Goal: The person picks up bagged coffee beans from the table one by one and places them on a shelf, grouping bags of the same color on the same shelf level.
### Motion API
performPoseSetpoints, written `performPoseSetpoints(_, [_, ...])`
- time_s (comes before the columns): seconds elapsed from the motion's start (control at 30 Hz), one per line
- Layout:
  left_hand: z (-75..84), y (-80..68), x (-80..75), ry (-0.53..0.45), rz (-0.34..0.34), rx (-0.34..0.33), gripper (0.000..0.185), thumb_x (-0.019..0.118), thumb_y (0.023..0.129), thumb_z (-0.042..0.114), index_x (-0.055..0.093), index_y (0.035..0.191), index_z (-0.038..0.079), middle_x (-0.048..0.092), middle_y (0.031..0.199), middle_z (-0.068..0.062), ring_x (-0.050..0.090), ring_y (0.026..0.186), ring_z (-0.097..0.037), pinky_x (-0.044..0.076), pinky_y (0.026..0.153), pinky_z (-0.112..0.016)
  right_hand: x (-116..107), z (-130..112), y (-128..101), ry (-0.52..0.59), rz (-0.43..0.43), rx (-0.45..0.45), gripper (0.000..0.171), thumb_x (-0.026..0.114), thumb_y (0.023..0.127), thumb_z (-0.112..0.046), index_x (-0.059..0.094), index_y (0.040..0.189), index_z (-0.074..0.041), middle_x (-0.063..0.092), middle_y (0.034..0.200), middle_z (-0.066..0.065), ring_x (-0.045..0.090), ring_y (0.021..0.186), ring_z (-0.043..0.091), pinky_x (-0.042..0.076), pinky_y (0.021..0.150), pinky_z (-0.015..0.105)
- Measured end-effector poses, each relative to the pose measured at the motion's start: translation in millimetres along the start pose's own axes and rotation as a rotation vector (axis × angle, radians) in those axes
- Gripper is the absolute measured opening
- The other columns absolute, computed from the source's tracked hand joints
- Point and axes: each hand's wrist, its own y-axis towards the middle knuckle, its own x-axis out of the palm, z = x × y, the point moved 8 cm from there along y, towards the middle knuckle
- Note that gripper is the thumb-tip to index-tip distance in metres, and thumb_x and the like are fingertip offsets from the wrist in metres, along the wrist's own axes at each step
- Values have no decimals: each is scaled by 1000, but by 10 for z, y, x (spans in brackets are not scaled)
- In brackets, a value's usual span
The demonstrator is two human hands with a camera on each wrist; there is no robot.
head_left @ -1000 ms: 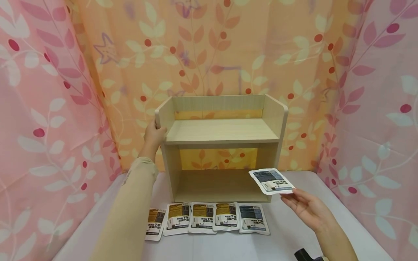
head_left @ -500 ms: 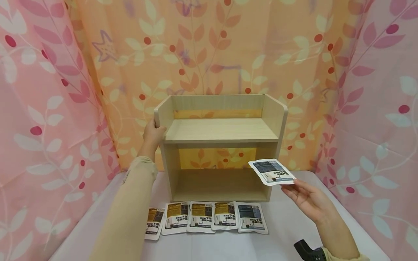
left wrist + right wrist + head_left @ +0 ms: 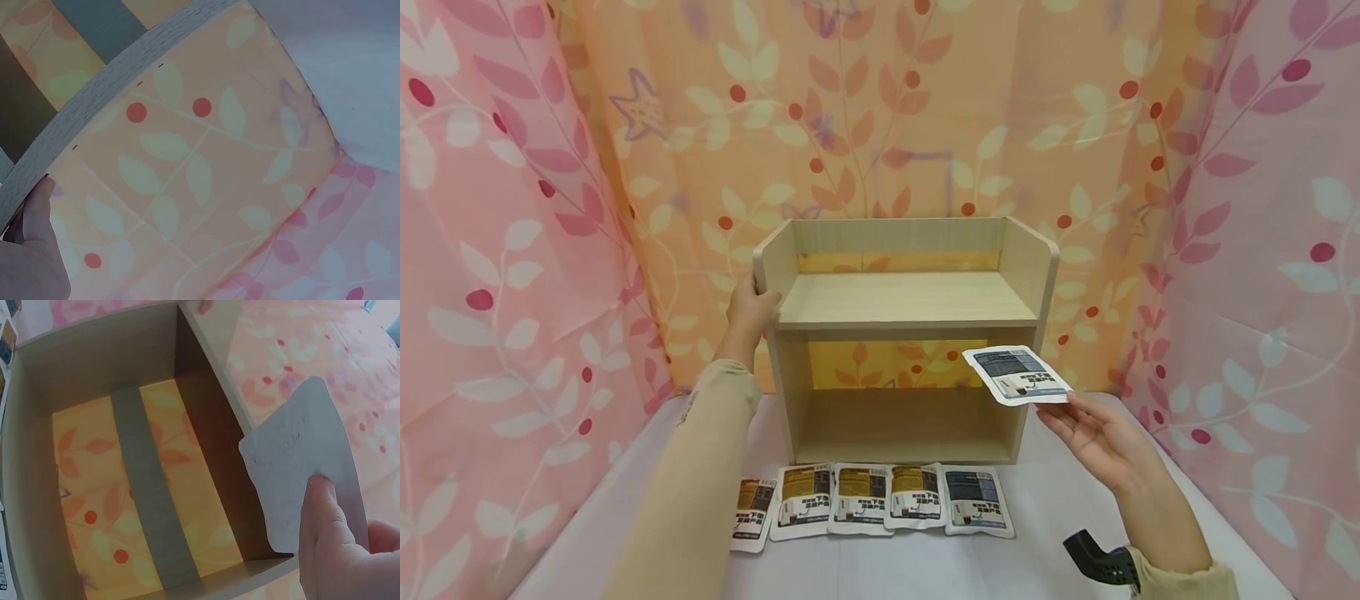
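Note:
A pale wooden two-tier shelf (image 3: pixel 910 298) stands upright on the table. My left hand (image 3: pixel 752 315) grips the front edge of its left side panel, and the left wrist view shows the fingers (image 3: pixel 39 209) against that panel. My right hand (image 3: pixel 1101 440) pinches the near right corner of a flat white packet with a blue label (image 3: pixel 1017 375). It hovers before the shelf's right side, label up. In the right wrist view the packet's plain underside (image 3: pixel 300 462) faces the camera, with fingers flat beneath it.
In front of the shelf lies a row of similar packets: several with brown labels (image 3: pixel 805 502) at left and one with a blue label (image 3: pixel 977 502) at right. A white cloth (image 3: pixel 880 571) covers the table. Patterned curtains (image 3: pixel 880 108) hang behind and at both sides.
My right hand has lifted the packet and brought it slightly left, toward the shelf. The left hand keeps its grip on the side panel.

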Motion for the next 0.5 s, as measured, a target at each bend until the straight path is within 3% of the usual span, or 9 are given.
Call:
performPoseSetpoints(0.13, [-2, -3, -7, 6, 4, 8, 52, 47, 93, 13, 42, 145, 11, 50, 140, -17, 43, 129, -35, 32, 108, -50, 44, -5, 30, -21, 52, -9, 22, 36, 102, 2, 46, 122, 6, 62, 112, 20, 64, 103, 35, 44, 98, 42])
performPoseSetpoints(0.27, [-1, -4, -10, 14, 10, 17, 51, 48, 93, 14, 43, 144, 11, 52, 138, -18, 44, 127, -36, 31, 108, -51, 48, -17, 55, -1, 147, -7, 40, 41, 102, -1, 24, 137, -8, 63, 111, 17, 65, 102, 34, 37, 103, 40])
performPoseSetpoints(0.5, [12, -9, -12, 3, 12, 14, 51, 47, 92, 12, 43, 143, 10, 51, 139, -17, 44, 127, -34, 32, 108, -51, 141, -30, 119, 65, 182, -11, 51, 45, 100, 0, 22, 144, -12, 63, 110, 19, 64, 101, 35, 33, 105, 38])
